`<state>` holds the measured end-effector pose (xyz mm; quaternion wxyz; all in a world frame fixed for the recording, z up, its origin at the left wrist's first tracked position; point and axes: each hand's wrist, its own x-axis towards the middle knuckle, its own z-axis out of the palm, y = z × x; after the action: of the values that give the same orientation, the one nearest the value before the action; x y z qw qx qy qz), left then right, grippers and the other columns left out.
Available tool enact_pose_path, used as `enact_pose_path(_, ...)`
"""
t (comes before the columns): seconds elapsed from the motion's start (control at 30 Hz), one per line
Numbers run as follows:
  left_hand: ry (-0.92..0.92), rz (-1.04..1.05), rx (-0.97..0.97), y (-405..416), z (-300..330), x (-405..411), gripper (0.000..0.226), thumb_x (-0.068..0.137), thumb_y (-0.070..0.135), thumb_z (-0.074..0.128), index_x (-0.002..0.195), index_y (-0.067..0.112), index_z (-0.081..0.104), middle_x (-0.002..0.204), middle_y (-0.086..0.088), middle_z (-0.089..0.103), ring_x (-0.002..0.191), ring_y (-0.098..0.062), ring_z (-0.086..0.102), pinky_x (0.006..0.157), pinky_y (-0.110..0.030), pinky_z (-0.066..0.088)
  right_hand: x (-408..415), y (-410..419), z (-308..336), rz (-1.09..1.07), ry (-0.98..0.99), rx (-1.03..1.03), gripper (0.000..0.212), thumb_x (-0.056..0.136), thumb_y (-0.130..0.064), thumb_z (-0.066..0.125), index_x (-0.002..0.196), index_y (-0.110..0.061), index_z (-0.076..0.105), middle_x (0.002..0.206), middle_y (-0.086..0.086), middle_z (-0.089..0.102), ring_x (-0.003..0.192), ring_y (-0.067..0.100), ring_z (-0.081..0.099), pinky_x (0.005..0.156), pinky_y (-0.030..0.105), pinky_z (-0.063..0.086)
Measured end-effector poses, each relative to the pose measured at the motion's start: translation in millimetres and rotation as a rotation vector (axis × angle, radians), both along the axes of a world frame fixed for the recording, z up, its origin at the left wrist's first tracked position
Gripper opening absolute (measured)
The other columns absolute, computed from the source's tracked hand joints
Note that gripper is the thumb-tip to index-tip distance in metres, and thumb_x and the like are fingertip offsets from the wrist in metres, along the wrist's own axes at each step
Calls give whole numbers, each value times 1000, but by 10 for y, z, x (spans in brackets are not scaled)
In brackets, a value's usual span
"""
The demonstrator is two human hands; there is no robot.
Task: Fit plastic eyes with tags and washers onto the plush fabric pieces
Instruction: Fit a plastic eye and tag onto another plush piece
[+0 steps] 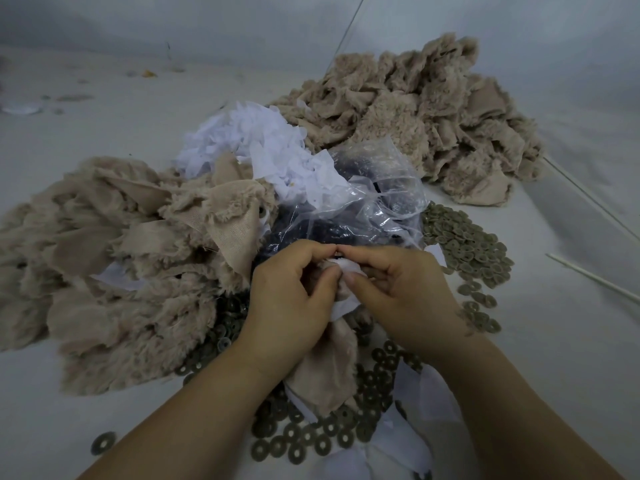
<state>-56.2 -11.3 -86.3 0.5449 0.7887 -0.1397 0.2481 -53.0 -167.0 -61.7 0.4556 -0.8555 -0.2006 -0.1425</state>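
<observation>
My left hand (pixel 291 299) and my right hand (pixel 398 292) meet at the middle, fingertips pinched together over one beige plush piece (pixel 329 368) that hangs down between my wrists. A white tag (pixel 343 268) shows between my thumbs on that piece. Any eye or washer under my fingertips is hidden. Just behind my hands lies a clear plastic bag (pixel 363 202) with dark plastic eyes inside. Grey-green washers (pixel 464 244) are heaped to the right, and more washers (pixel 311 438) are spread under my forearms.
A heap of beige plush pieces (pixel 121 258) lies at the left and another plush heap (pixel 415 119) at the back right. White tags (pixel 249 140) are piled behind the bag. Thin white sticks (pixel 588 278) lie at the right on the pale work surface (pixel 104 116).
</observation>
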Motion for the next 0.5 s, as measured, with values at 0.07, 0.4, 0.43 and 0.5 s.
enact_pose_path(0.07,62,-13,-50,-9,-7,2,21,83,19,64,96,35,68,90,16,70,83,0,68,75,-24,57,11,-9,15,0,-75,-50,32,85,-21,67,117,-23,73,96,-16,74,85,-3,69,76,22,58)
enact_pose_path(0.4,151,-34,8,-2,-18,35,11,84,30,63,86,40,63,87,20,69,78,2,67,69,-24,55,64,-16,13,26,-91,-387,21,94,-5,63,113,-4,72,103,10,72,98,24,64,84,17,36)
enact_pose_path(0.43,149,-38,16,-6,-10,31,12,85,30,62,86,41,62,88,21,69,78,2,67,70,-24,55,71,-12,12,22,-80,-382,22,95,-6,62,114,-4,71,105,10,71,100,23,64,84,16,36)
enact_pose_path(0.5,171,-62,0,-11,1,17,13,85,30,61,88,42,62,88,20,70,79,1,68,72,-26,57,80,-10,12,14,-76,-348,21,95,-8,62,114,-4,71,106,8,72,101,21,63,85,12,36)
